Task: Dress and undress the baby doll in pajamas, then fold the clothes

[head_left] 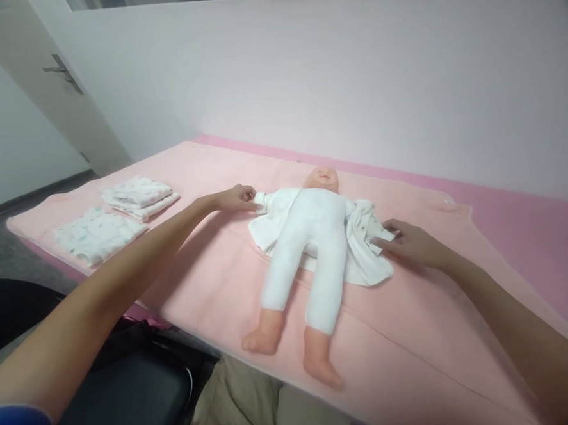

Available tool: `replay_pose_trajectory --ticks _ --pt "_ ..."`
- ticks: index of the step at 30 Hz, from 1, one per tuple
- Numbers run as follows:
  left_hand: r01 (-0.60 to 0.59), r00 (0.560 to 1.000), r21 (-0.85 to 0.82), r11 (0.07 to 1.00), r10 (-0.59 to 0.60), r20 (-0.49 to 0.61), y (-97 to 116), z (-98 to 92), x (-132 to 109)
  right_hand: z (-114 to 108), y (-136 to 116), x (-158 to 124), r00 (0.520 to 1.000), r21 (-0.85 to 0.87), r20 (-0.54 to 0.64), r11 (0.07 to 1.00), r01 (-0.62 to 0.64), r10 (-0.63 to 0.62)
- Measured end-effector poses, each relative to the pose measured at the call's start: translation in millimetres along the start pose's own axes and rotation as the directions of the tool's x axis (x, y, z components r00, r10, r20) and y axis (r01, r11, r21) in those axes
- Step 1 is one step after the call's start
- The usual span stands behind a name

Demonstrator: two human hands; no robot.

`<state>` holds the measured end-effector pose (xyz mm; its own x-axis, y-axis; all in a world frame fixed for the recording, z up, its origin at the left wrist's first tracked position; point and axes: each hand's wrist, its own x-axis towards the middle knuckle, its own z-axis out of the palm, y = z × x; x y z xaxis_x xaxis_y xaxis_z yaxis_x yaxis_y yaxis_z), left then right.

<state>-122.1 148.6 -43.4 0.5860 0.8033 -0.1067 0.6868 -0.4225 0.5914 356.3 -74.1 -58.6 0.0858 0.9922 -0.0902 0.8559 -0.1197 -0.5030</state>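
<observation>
A baby doll (pixel 312 217) with a white body lies on its back, head toward the wall and bare feet toward me. Under and around it spreads a small white baby shirt (pixel 370 269), its front lying open. My left hand (pixel 237 198) pinches the cuff of the sleeve that runs along the doll's arm on the left. On the other side, my right hand (pixel 402 241) grips the bunched edge of the shirt beside the doll's arm. Folds of cloth hide the doll's hands.
A pink blanket (pixel 205 246) covers most of the pink table (pixel 528 234). Folded white cloths (pixel 141 194) and a folded patterned cloth (pixel 97 233) lie at the left. A black chair (pixel 134 376) stands by the near edge. A white wall (pixel 344 81) rises behind the table.
</observation>
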Motion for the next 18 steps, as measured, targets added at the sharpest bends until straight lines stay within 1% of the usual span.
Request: replay_pose_trajectory --ticks 3,5,7,10,13,15,18 --pt "-0.053 0.999 -0.016 0.998 0.053 0.0 5.1 7.6 3.6 -3.6 -2.8 3.2 0.996 -0.022 -0.03 0.996 -0.081 0.08" --pt "-0.106 0.994 0.003 0.994 0.106 0.012 9.7 10.8 7.2 -10.9 -1.9 7.6 0.992 -0.023 -0.097 0.996 -0.086 0.084" --pt "-0.128 0.991 0.02 0.992 0.127 0.049 14.6 9.2 10.4 -19.8 1.7 14.0 0.99 -0.037 -0.133 0.998 -0.056 0.05" --pt "-0.108 0.989 0.014 0.994 0.106 0.104 19.5 -1.1 13.3 -28.5 9.9 24.3 0.997 -0.056 -0.073 0.998 -0.007 0.003" --pt "-0.114 0.982 0.013 0.993 0.11 0.152 19.0 -11.1 14.6 -26.6 15.6 29.8 1.0 -0.015 0.011 1.0 -0.013 0.013" --pt "-0.109 0.979 0.01 0.994 0.105 0.177 15.8 -12.6 15.6 -21.4 16.5 30.1 0.999 0.014 0.022 0.999 -0.029 0.029" --pt "-0.093 0.979 0.005 0.996 0.091 0.182 10.0 -6.8 15.8 -13.1 15.6 27.8 1.0 0.02 -0.011 0.999 -0.028 0.029"
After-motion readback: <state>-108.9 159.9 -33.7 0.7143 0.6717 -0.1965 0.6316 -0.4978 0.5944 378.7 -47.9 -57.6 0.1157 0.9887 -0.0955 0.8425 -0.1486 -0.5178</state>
